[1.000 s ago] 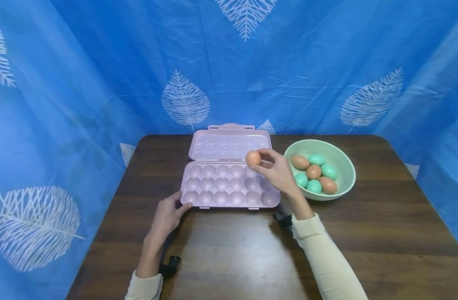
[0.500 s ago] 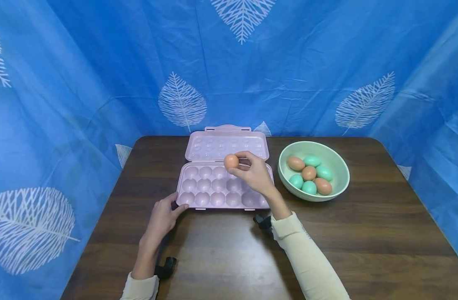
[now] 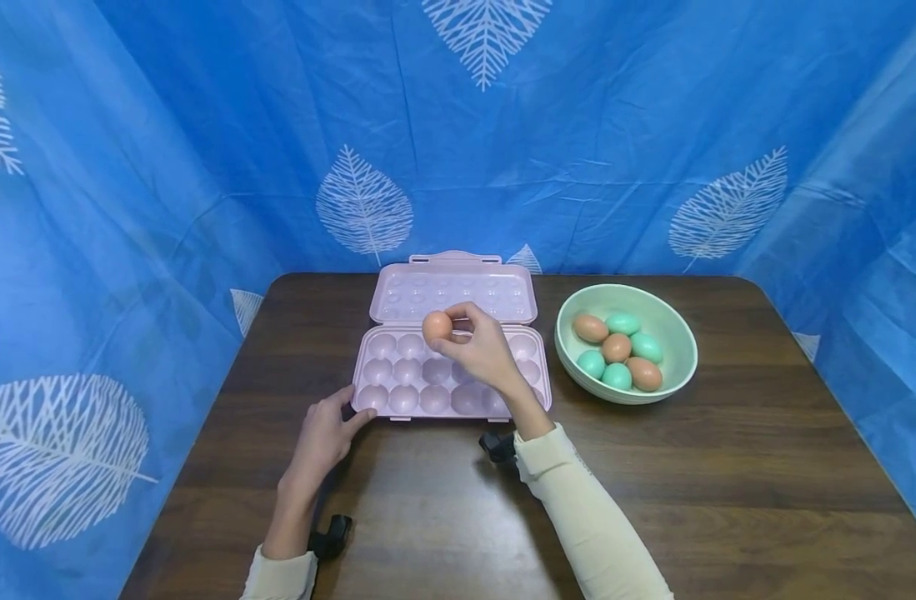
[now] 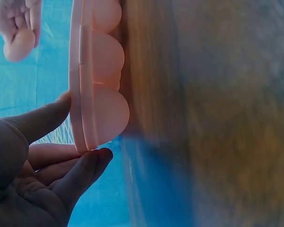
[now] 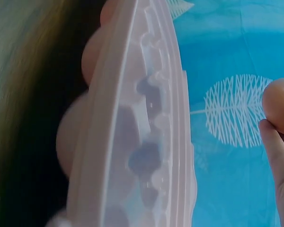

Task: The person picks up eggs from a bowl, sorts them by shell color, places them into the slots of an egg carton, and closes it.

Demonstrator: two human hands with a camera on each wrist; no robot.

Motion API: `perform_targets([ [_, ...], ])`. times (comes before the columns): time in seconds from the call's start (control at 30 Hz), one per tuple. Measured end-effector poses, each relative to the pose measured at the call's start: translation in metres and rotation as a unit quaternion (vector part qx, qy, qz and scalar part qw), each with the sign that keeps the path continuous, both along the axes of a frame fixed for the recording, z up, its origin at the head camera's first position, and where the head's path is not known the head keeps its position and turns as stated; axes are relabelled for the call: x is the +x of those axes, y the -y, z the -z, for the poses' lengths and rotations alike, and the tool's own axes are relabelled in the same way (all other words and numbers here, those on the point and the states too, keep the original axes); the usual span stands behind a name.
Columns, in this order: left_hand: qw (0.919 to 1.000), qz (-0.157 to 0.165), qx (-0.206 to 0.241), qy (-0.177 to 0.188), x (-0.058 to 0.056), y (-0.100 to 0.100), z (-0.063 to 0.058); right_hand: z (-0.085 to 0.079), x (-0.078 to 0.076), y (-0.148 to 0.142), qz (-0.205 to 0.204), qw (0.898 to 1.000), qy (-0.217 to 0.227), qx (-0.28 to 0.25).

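Observation:
A pale pink plastic egg carton (image 3: 452, 411) lies on the table with its lid (image 3: 453, 293) tipped back and rows of round hollows showing. My left hand (image 3: 326, 429) grips its front left corner; in the left wrist view the thumb is on the rim and the fingers are round the end. Between thumb and fingertips, my right hand (image 3: 482, 343) pinches a brown egg (image 3: 437, 327). That egg is above the back row of hollows, apart from the carton; the right wrist view catches part of the egg (image 5: 279, 106) at its edge. The hand hides some hollows.
A light green bowl (image 3: 678, 367) stands right of the carton, with several brown and green eggs (image 3: 617, 347) in it. The brown wooden table (image 3: 728, 492) ends at the back before a blue curtain (image 3: 578, 125) with white leaf prints.
My right hand has carried the brown egg leftward over the carton, from near the bowl to left of the carton's middle. The left hand keeps its grip at the corner. The head view has shifted slightly.

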State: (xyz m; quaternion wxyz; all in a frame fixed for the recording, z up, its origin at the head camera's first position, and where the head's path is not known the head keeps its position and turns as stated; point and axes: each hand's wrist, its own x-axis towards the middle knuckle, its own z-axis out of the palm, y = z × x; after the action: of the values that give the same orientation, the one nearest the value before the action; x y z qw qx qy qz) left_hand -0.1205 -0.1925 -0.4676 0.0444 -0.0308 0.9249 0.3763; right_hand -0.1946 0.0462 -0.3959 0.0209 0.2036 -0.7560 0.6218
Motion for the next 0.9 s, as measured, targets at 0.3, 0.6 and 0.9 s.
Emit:
perform_targets([
  [0.3, 0.9999, -0.007, 0.002, 0.009, 0.0, 0.0, 0.001, 0.01, -0.002, 0.018, -0.023, 1.0, 0.013, 0.005],
  [0.6, 1.0, -0.006, 0.0, 0.005, 0.0, 0.001, 0.002, 0.044, -0.021, 0.031, -0.007, 0.999, 0.036, 0.005],
  [0.9, 0.9999, -0.003, -0.008, -0.013, 0.001, 0.001, 0.003, 0.053, -0.024, 0.047, 0.015, 0.998, 0.038, 0.043],
])
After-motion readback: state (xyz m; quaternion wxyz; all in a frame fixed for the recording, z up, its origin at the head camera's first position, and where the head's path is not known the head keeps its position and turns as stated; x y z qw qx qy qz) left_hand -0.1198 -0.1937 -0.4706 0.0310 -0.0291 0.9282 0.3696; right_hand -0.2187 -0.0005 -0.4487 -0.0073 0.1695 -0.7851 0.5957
